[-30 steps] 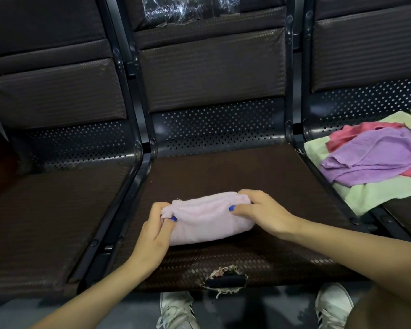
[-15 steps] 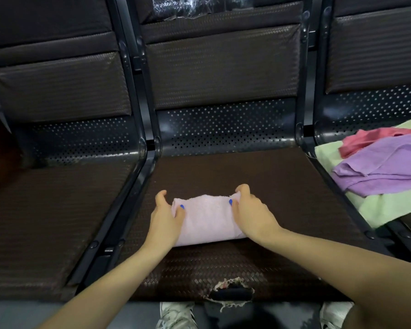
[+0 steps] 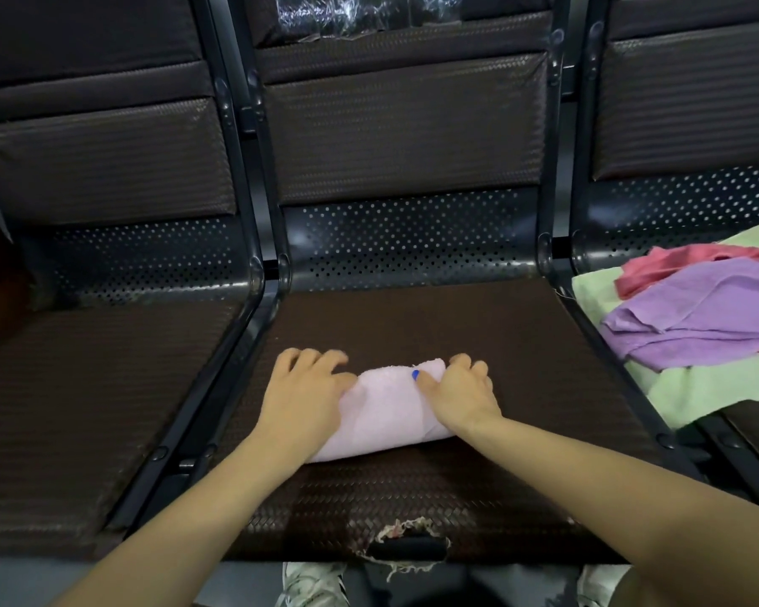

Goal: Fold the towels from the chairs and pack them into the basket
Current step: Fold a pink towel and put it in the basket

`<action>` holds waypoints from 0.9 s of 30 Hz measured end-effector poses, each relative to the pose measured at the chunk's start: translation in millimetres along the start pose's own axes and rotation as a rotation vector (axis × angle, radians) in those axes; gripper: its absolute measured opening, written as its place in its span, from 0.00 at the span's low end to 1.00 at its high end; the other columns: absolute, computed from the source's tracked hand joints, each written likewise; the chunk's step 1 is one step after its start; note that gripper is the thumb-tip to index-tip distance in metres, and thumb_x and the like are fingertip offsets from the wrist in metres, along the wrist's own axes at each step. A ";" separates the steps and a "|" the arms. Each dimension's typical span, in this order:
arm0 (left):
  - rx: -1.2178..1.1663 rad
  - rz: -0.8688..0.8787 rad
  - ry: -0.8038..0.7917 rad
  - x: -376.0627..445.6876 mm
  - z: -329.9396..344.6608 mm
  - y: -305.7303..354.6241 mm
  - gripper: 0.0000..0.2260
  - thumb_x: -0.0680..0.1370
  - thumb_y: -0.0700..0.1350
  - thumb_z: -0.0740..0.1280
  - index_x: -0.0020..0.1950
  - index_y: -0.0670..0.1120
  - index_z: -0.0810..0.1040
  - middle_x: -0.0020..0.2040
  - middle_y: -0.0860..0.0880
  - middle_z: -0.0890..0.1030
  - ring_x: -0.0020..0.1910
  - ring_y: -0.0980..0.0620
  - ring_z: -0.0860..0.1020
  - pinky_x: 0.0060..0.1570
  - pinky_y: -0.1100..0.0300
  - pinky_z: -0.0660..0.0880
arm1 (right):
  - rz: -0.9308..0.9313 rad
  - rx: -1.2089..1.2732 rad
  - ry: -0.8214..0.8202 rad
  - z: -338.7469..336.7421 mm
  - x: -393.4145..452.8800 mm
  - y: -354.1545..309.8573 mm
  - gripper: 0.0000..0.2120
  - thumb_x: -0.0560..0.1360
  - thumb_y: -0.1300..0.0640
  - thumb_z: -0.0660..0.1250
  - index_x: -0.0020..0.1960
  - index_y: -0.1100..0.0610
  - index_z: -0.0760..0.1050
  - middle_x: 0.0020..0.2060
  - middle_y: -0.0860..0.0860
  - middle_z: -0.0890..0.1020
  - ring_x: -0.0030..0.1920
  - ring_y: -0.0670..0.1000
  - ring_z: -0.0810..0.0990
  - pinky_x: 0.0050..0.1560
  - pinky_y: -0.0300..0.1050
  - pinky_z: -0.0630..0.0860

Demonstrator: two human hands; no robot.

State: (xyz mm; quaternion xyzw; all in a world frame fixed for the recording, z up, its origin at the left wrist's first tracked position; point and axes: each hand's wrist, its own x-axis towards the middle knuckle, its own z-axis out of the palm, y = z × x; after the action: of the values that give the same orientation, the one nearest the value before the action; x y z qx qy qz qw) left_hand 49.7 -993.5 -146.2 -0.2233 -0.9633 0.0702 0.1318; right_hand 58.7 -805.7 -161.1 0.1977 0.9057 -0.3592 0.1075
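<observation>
A folded pale pink towel lies as a thick bundle on the middle chair seat. My left hand rests flat over its left end, fingers spread and reaching onto the seat. My right hand grips the right end, thumb on top and fingers curled over the far edge. On the right chair lies a loose heap: a purple towel over a red towel and a light green towel. No basket is in view.
Three dark woven chairs stand side by side with black metal frames between them. The left seat holds nothing. The middle seat's front edge has a torn hole. White shoes show below.
The towel bundle has been drawn narrower. My left hand has gone from gripping its end to lying flat with spread fingers. My right hand stays gripping the right end.
</observation>
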 end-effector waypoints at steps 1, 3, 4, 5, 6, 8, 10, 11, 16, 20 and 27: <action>-0.089 -0.041 -0.044 2.6 -1.9 1.8 0.10 0.69 0.41 0.69 0.43 0.55 0.85 0.46 0.53 0.83 0.43 0.49 0.80 0.57 0.51 0.71 | 0.007 -0.020 -0.034 -0.5 2.3 0.1 0.27 0.79 0.43 0.58 0.69 0.62 0.63 0.66 0.59 0.68 0.67 0.59 0.67 0.63 0.52 0.67; -0.365 -0.225 -0.206 7.8 0.1 3.2 0.13 0.79 0.46 0.57 0.50 0.51 0.82 0.49 0.51 0.83 0.49 0.48 0.78 0.68 0.52 0.63 | -0.006 -0.032 -0.078 -1.8 5.4 -0.9 0.26 0.79 0.42 0.58 0.66 0.62 0.65 0.64 0.58 0.71 0.65 0.58 0.70 0.62 0.51 0.70; -0.488 -0.296 -0.317 9.9 2.9 1.8 0.14 0.81 0.51 0.55 0.57 0.51 0.79 0.54 0.49 0.82 0.55 0.47 0.77 0.69 0.52 0.61 | -0.021 -0.011 -0.091 -3.5 6.3 -1.5 0.25 0.79 0.43 0.59 0.65 0.62 0.65 0.63 0.58 0.72 0.64 0.58 0.71 0.60 0.51 0.71; -0.565 -0.317 -0.406 11.7 5.4 -0.2 0.17 0.81 0.57 0.54 0.64 0.53 0.75 0.60 0.49 0.79 0.60 0.46 0.75 0.68 0.52 0.63 | -0.040 0.031 -0.105 -5.7 6.6 -1.6 0.24 0.78 0.43 0.61 0.63 0.62 0.65 0.62 0.57 0.73 0.62 0.57 0.73 0.58 0.50 0.72; -0.602 -0.325 -0.481 13.1 6.3 -1.8 0.22 0.79 0.62 0.54 0.70 0.55 0.69 0.66 0.49 0.75 0.65 0.46 0.72 0.67 0.52 0.64 | -0.064 0.084 -0.121 -8.7 7.1 -1.4 0.22 0.78 0.44 0.62 0.61 0.61 0.65 0.61 0.57 0.74 0.60 0.56 0.74 0.54 0.49 0.72; -0.554 -0.303 -0.576 15.1 6.3 -3.4 0.32 0.75 0.70 0.53 0.75 0.56 0.60 0.72 0.50 0.69 0.70 0.47 0.66 0.67 0.51 0.63 | -0.118 0.186 -0.142 -17.7 5.5 -0.2 0.18 0.78 0.46 0.64 0.55 0.58 0.65 0.55 0.54 0.75 0.52 0.52 0.75 0.47 0.45 0.71; -0.537 -0.307 -0.632 17.3 0.5 -1.8 0.40 0.66 0.77 0.54 0.72 0.56 0.64 0.68 0.52 0.73 0.67 0.48 0.69 0.66 0.51 0.64 | -0.192 0.260 -0.143 -28.3 0.0 -0.4 0.15 0.77 0.47 0.66 0.53 0.56 0.67 0.48 0.49 0.75 0.46 0.48 0.74 0.43 0.41 0.71; -0.618 -0.325 -0.651 17.4 -3.8 -0.3 0.42 0.60 0.78 0.56 0.67 0.55 0.71 0.62 0.54 0.77 0.62 0.49 0.74 0.63 0.52 0.67 | -0.247 0.277 -0.144 -34.1 -2.9 -1.0 0.14 0.76 0.47 0.67 0.52 0.56 0.68 0.46 0.49 0.75 0.45 0.47 0.74 0.42 0.40 0.71; -1.330 -0.335 -0.694 9.3 -27.0 8.5 0.26 0.62 0.57 0.78 0.55 0.47 0.79 0.50 0.50 0.84 0.48 0.52 0.83 0.51 0.54 0.80 | -0.550 0.246 -0.172 -81.1 -15.2 -6.7 0.11 0.71 0.48 0.72 0.47 0.50 0.71 0.48 0.50 0.77 0.46 0.49 0.77 0.42 0.40 0.72; -1.379 -0.113 -0.670 8.9 -52.4 31.8 0.33 0.60 0.57 0.77 0.64 0.59 0.71 0.64 0.54 0.72 0.61 0.55 0.75 0.59 0.55 0.76 | -0.663 0.372 -0.262 -122.5 -37.9 0.0 0.09 0.71 0.55 0.73 0.47 0.50 0.73 0.44 0.44 0.80 0.46 0.46 0.81 0.44 0.39 0.77; -1.520 0.055 -0.487 13.1 -102.5 93.2 0.35 0.59 0.50 0.79 0.60 0.48 0.65 0.57 0.50 0.75 0.58 0.53 0.77 0.55 0.47 0.78 | -0.812 0.429 -0.367 -181.4 -87.4 19.7 0.14 0.66 0.69 0.75 0.44 0.55 0.76 0.40 0.45 0.81 0.44 0.43 0.80 0.44 0.35 0.76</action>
State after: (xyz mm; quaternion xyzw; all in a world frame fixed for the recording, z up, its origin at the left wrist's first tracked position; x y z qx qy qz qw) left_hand 106.0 -896.8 -63.4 -0.2542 -0.7431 -0.5558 -0.2724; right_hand 136.3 -691.4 -13.3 -0.2203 0.7814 -0.5792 0.0736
